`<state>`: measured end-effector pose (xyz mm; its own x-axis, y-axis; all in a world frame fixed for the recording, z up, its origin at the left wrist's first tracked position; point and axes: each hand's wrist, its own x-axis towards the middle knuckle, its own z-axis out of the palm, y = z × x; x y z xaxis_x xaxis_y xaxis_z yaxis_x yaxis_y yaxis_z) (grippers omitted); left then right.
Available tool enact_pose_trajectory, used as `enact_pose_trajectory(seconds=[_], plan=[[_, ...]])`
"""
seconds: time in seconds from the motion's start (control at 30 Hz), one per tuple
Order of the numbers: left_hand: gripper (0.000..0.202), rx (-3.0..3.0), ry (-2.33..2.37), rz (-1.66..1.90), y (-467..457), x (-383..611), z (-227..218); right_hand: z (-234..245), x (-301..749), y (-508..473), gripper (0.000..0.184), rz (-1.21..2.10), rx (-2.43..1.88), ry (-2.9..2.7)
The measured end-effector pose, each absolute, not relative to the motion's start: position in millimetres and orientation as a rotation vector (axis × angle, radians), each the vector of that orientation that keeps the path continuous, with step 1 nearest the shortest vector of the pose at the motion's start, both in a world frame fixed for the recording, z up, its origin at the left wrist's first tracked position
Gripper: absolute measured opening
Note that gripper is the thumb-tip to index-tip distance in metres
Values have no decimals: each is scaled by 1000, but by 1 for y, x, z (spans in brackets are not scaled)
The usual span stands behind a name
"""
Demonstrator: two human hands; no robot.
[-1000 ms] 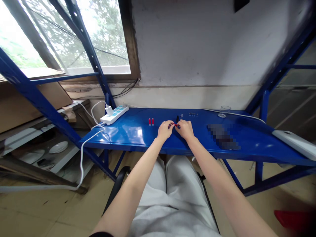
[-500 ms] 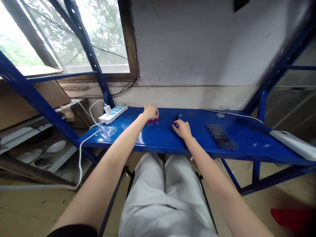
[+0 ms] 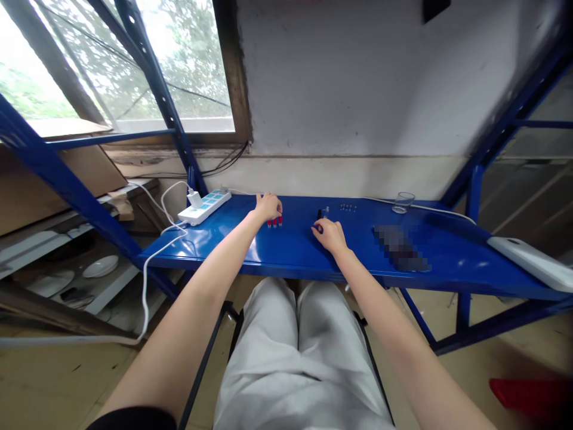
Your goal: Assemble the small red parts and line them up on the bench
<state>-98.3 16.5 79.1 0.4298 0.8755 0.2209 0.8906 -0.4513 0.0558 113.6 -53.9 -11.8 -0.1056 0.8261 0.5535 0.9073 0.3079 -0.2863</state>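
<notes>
Left hand [image 3: 268, 206] pinches the rightmost red piece [image 3: 280, 221], apparently to even the row [image 3: 274, 223]; right hand [image 3: 330, 235]: grip state, I cannot tell.

On the glossy blue metal counter [image 3: 228, 236], the left hand [image 3: 268, 206] has its fingertips at the rightmost of three short red cylinders [image 3: 274, 224] with pale lower ends, lined up side by side (the hand partly covers their tops). The right hand [image 3: 330, 235], loosely curled, is just beside a small black object [image 3: 319, 214]. Tiny pale pieces [image 3: 348, 208] lie beyond it; farther right stands a clear drinking glass [image 3: 403, 203], and a white power strip [image 3: 206, 207] with pale-blue sockets lies at the left.
</notes>
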Motion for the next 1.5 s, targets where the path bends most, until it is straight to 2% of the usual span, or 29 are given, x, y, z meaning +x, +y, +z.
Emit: enact_pose_trajectory(seconds=[0.6, 0.77, 1.0, 1.17, 1.33, 1.5], plan=[[9, -2610, -1618, -338, 20, -100, 75, -12, 114, -53, 20, -138, -1538, -1944], [17, -2615, -1634, -324, 19, -99, 78, -12, 114, -53, 18, -150, -1549, -1930], [28, -2566, -1259, -824, -4, -80, 84, -4, 114, -60, 21, -187, -1637, -1789], [35, -2761, -1094, -691, -18, -49, 63, -3, 124, -60, 20, -147, -1825, -1490], [63, -2835, -1421, -506, -20, -21, 28, -5, 130, -58, 19, -107, -1913, -1406], [65, -2750, -1484, -655, -21, -3, 8, -6, 129, -58, 22, -113, -1907, -1432]])
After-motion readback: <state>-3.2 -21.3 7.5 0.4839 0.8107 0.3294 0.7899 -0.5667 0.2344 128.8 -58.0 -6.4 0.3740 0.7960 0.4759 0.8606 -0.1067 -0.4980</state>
